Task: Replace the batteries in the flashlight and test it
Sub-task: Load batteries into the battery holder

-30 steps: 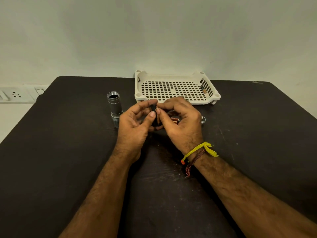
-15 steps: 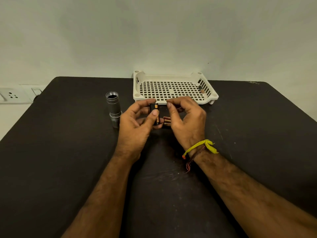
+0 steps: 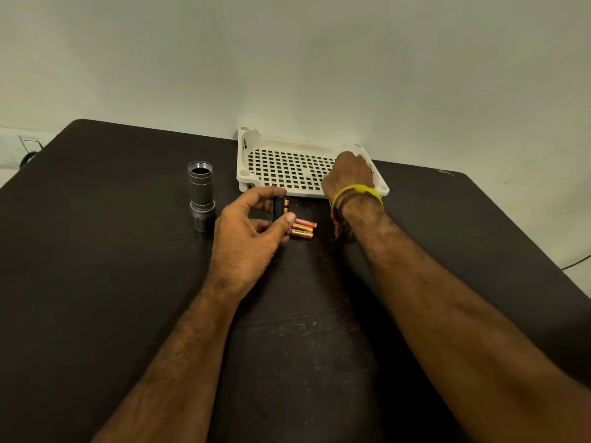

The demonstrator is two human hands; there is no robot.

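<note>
Flashlight (image 3: 200,195) stands upright, open end up, toward the tabletop's far left, just left of the left hand (image 3: 248,238), which pinches a black holder (image 3: 279,209) upright. Right hand (image 3: 348,175) reaches into the tray (image 3: 256,145); its fingers are hidden. Batteries (image 3: 303,228) lie between.

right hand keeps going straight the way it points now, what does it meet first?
Probably the far right corner wall of the white tray. The right hand points away from the person over the tray's right end; its fingertips are hidden and depth is unclear, so it may already touch something inside.
</note>
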